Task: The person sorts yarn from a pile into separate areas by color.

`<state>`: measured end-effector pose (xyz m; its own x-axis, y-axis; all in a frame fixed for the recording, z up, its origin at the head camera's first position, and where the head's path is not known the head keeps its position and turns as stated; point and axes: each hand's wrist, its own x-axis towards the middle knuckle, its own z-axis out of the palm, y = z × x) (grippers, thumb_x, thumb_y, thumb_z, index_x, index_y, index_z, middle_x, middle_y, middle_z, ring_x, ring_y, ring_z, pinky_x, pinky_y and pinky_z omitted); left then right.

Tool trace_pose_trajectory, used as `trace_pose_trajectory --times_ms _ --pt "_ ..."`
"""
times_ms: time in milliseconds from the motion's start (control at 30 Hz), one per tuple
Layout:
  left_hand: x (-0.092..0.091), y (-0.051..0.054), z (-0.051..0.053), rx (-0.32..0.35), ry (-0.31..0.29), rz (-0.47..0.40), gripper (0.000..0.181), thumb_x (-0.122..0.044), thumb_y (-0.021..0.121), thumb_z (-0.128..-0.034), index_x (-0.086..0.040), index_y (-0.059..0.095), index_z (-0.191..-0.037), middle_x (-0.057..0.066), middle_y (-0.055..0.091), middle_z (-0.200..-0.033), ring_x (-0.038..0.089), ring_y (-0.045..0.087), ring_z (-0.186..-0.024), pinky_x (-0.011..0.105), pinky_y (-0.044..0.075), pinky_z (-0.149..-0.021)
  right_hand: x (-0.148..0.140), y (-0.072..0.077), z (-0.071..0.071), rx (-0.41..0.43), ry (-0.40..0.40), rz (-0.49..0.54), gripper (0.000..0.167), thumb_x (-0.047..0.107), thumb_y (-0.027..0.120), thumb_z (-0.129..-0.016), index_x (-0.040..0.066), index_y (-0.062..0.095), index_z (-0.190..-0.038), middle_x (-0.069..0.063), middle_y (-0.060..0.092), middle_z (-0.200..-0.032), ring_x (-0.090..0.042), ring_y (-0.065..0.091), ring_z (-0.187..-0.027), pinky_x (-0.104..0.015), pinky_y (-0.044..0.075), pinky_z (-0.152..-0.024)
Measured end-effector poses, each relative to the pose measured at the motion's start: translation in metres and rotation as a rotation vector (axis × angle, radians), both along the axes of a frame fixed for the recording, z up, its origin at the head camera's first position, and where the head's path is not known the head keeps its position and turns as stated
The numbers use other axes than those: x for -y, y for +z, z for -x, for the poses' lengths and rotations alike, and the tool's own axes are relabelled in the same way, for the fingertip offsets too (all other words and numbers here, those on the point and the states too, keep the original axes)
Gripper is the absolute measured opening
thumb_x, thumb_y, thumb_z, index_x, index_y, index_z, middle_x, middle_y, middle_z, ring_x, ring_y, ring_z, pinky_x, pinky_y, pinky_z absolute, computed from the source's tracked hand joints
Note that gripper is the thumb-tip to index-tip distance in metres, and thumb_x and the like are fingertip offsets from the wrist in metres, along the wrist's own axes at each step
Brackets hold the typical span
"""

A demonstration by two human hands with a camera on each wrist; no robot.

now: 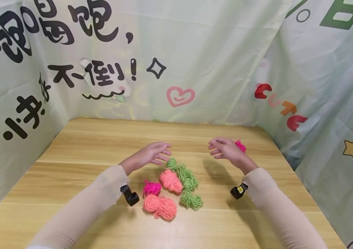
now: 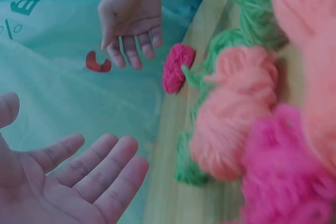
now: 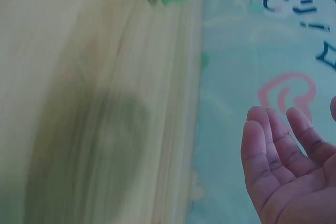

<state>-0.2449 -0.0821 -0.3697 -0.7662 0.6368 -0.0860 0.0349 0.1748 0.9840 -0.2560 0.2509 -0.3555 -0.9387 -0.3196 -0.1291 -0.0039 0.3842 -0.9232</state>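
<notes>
Several small yarn bundles lie together mid-table in the head view: green yarn, coral yarn, a coral bundle nearer the front, and magenta yarn at the left. My left hand hovers just behind and left of this group, fingers extended, palm bare in the left wrist view. My right hand is raised to the right of the group with relaxed fingers and holds nothing. Another magenta bundle lies beyond it, partly hidden by the hand.
A wooden table carries the yarn. Printed cloth hangs behind it and at both sides. A small black camera sits on the left wrist and another black camera on the right.
</notes>
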Motion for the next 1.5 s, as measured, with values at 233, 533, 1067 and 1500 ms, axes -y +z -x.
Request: trace_pose_trajectory --times_ms 233,533,1067,1500 --pt "0.027 -0.008 -0.012 -0.029 0.018 0.002 0.061 -0.041 0.031 -0.1062 0.005 0.030 -0.147 0.032 0.041 -0.140 0.042 0.051 -0.121 0.047 0.045 -0.098 0.029 -0.007 -0.010 -0.013 0.071 0.003 0.040 0.024 0.044 -0.105 -0.010 0.050 -0.126 -0.032 0.050 -0.125 -0.043 0.056 -0.107 -0.043 0.052 -0.087" --pt "0.051 -0.012 -0.039 -0.058 -0.008 -0.035 0.057 -0.034 0.033 -0.1067 0.010 0.032 -0.143 0.036 0.041 -0.137 0.047 0.051 -0.118 0.051 0.046 -0.096 0.067 -0.012 -0.021 -0.028 0.137 0.003 0.034 0.020 0.046 -0.104 -0.008 0.052 -0.122 -0.030 0.055 -0.121 -0.040 0.060 -0.100 -0.051 0.051 -0.087" --pt "0.053 -0.034 -0.100 -0.575 0.031 0.357 0.032 -0.022 0.072 -0.0892 -0.003 0.066 -0.114 0.009 0.067 -0.107 0.018 0.065 -0.088 0.022 0.054 -0.068 0.121 -0.027 -0.035 -0.054 0.317 -0.029 0.029 0.015 0.053 -0.101 -0.006 0.056 -0.120 -0.018 0.058 -0.110 -0.028 0.064 -0.089 -0.039 0.056 -0.074" --pt "0.035 -0.043 -0.111 -0.787 -0.045 0.503 0.016 -0.023 0.077 -0.0841 -0.012 0.074 -0.094 -0.008 0.061 -0.092 0.007 0.055 -0.085 0.026 0.050 -0.074 0.151 -0.034 -0.041 -0.229 0.464 -0.195 0.022 0.014 0.064 -0.094 0.000 0.063 -0.112 -0.003 0.064 -0.102 -0.021 0.065 -0.094 -0.029 0.052 -0.083"
